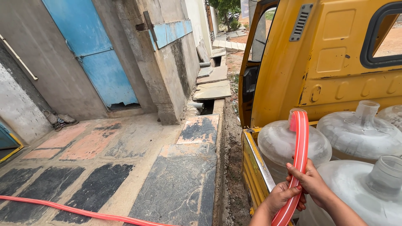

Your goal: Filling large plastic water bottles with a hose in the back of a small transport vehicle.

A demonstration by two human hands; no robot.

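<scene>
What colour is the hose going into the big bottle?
The hose is orange-red with a pale stripe along it, seen best in the head view.

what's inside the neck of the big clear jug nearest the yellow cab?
The end of the red-orange hose curves down into the neck of that jug, held by the left hand and right hand. How far it reaches inside is hidden by the frosted plastic; water level unclear.

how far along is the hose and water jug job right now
Done: the red hose is bent into the neck of one clear jug on the yellow truck. In hand: the left hand and right hand grip the hose below the bend. Left: the other jugs have no hose in them.
</scene>
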